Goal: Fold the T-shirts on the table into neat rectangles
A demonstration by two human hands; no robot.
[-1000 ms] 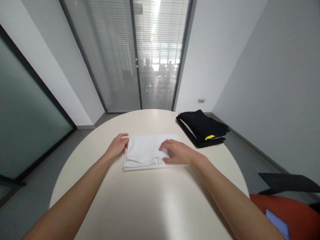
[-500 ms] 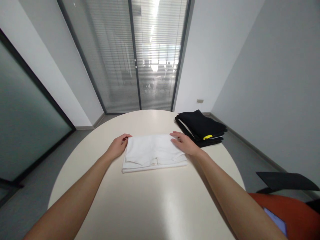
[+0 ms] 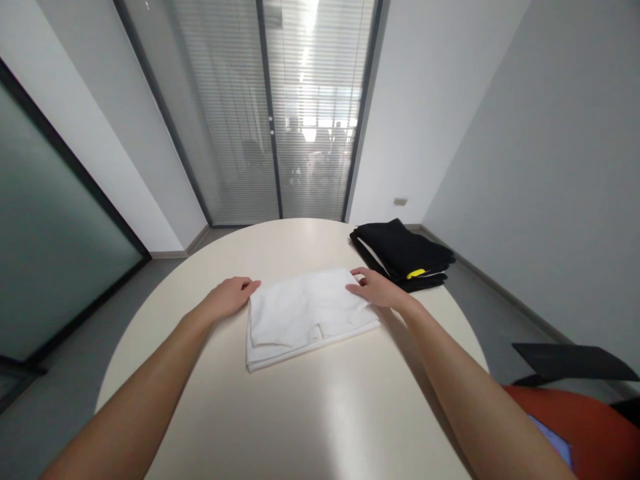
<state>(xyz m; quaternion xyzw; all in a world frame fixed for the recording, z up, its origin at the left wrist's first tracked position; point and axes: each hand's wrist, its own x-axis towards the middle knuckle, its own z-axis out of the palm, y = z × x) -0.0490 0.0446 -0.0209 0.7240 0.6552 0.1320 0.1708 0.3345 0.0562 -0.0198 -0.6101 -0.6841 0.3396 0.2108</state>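
Flanking a folded white fabric bundle (image 3: 295, 310), the two bare hands I follow through the head camera meet it at its far corners. It lies flat near the middle of a round, cream-coloured counter (image 3: 280, 420), its near edge slanting, the left end closer to me. The left hand (image 3: 231, 297) has its fingers bent and its thumb at the far left corner; the undersides of those fingertips are hidden, so I cannot tell whether they pinch the fabric. The right hand (image 3: 377, 288) is partly curled, its thumb over the far right part, another finger at the edge beyond; whether it grips, I cannot tell either. That hand and wrist also cover some of the right edge. A small slit or flap shows near the front, too fine for me to make out. Just beyond the right hand sits a stack of folded black cloth (image 3: 405, 247) with a bright yellow tab (image 3: 416, 274); a pale layer peeks from its left side. At lower right, the frame cuts off an orange-red chair seat (image 3: 595, 427), and the right forearm partly covers a flat, lavender-coloured rectangle (image 3: 554, 437) on it. Behind the slatted blinds (image 3: 320, 173), shapes blur into glare.
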